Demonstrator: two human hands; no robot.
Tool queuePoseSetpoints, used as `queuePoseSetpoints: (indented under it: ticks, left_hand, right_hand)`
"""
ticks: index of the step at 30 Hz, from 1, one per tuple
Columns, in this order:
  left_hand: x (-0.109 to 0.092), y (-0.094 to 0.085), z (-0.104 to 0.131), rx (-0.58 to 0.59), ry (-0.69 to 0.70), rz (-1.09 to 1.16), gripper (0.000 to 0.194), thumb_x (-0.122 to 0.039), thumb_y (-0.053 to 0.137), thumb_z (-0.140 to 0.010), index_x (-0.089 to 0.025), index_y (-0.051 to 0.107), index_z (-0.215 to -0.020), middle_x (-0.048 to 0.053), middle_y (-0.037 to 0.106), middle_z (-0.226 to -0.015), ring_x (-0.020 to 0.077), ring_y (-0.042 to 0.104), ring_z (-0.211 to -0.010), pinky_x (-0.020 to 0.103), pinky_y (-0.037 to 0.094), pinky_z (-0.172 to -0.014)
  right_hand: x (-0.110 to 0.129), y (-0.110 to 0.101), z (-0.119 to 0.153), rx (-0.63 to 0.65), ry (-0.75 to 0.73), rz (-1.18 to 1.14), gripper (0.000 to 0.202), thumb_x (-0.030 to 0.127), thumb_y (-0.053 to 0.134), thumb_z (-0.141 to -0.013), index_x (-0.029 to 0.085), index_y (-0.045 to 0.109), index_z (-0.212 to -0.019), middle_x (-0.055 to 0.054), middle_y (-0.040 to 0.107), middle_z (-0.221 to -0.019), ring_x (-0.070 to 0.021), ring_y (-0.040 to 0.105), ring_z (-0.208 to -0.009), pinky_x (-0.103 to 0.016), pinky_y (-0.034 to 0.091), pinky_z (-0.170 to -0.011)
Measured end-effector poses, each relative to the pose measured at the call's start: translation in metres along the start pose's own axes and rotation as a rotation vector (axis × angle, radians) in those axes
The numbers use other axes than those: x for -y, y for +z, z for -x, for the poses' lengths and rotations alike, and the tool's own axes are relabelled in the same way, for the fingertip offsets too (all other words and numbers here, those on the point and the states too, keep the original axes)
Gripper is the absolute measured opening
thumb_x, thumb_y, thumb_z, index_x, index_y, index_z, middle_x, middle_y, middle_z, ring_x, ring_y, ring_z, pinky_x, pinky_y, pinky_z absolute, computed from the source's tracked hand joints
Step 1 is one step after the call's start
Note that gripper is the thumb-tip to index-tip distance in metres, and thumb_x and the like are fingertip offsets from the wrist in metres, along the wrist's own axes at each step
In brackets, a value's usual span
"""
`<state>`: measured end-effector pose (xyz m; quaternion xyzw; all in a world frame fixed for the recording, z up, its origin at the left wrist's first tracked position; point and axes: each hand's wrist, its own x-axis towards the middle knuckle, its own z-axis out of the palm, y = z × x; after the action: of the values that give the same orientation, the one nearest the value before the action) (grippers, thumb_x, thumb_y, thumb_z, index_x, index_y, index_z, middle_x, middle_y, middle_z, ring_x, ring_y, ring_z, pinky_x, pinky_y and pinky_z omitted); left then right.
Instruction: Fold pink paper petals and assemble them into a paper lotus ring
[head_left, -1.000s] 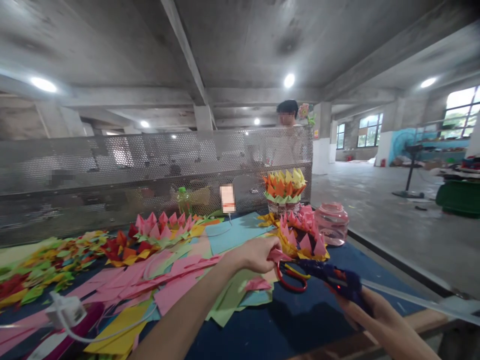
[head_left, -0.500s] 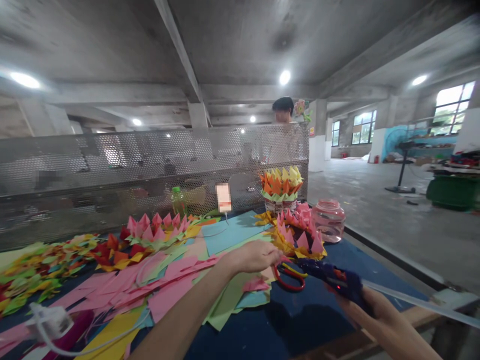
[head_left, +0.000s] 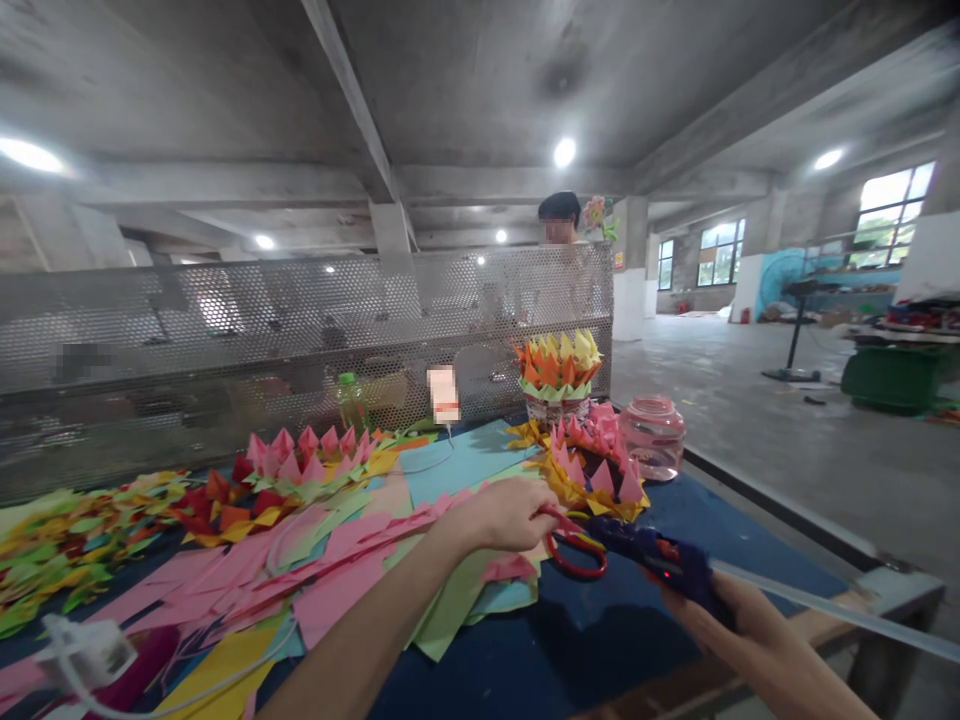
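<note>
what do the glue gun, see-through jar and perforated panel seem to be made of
The glue gun looks like dark blue plastic, smooth and moulded. The jar is pink-tinted, glossy and see-through: plastic or glass, I can't tell which. The panel seems to be grey metal with a dull finish, judging by its rows of punched holes.

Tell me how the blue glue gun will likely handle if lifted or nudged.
The glue gun will probably stay stiff, as its body looks hard and moulded. It may feel rear-heavy: a long, pale stick juts out behind it. A nudge on that stick could swivel the gun, since only the right hand holds it.
</note>
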<state>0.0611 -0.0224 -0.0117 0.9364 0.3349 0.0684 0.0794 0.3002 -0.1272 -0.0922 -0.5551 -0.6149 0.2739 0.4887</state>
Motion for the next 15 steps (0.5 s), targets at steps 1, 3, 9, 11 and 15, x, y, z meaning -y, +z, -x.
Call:
queuePoseSetpoints:
  ticks: [1,3,9,11,15]
  left_hand:
    - [0.0,0.0,0.0,-0.004,0.012,-0.001,0.025,-0.034,0.044,-0.084,-0.021,0.065,-0.084,0.005,0.065,-0.087,0.0181,0.057,-0.081,0.025,0.038,-0.066]
    - [0.001,0.001,0.0,-0.02,0.043,-0.014,0.027,-0.034,0.042,-0.085,-0.021,0.065,-0.083,0.004,0.065,-0.085,0.0174,0.057,-0.077,0.025,0.037,-0.063]
    - [0.0,0.001,0.0,-0.008,0.018,-0.034,0.026,-0.034,0.042,-0.084,-0.02,0.063,-0.077,0.004,0.066,-0.082,0.0171,0.057,-0.074,0.025,0.036,-0.061]
    - [-0.002,0.0,0.001,0.001,0.016,-0.025,0.024,-0.032,0.043,-0.084,-0.02,0.063,-0.078,0.004,0.067,-0.085,0.0175,0.058,-0.076,0.025,0.037,-0.062]
    - [-0.004,-0.001,0.002,0.019,-0.001,0.007,0.025,-0.032,0.042,-0.084,-0.021,0.064,-0.081,0.004,0.067,-0.088,0.0182,0.058,-0.08,0.025,0.038,-0.066]
  right_hand:
    - [-0.001,-0.002,-0.001,0.026,-0.007,0.02,0.037,0.05,0.06,-0.068,0.017,0.072,-0.08,-0.004,0.069,-0.066,-0.0221,0.063,-0.069,-0.026,0.053,-0.065]
    - [-0.004,-0.006,-0.001,0.05,-0.026,0.06,0.039,0.05,0.061,-0.068,0.017,0.073,-0.085,-0.005,0.071,-0.075,-0.0241,0.064,-0.075,-0.028,0.054,-0.069]
    - [-0.017,-0.009,0.0,0.031,-0.041,0.106,0.045,0.05,0.066,-0.065,0.019,0.072,-0.098,-0.007,0.072,-0.094,-0.0283,0.065,-0.089,-0.032,0.055,-0.075]
    - [-0.023,-0.006,0.0,0.045,-0.064,0.124,0.045,0.048,0.065,-0.067,0.02,0.07,-0.102,-0.007,0.07,-0.103,-0.029,0.063,-0.096,-0.034,0.053,-0.081]
    - [-0.035,0.0,0.0,0.061,-0.137,0.242,0.047,0.044,0.061,-0.075,0.019,0.063,-0.115,-0.007,0.06,-0.123,-0.0289,0.052,-0.115,-0.04,0.041,-0.098]
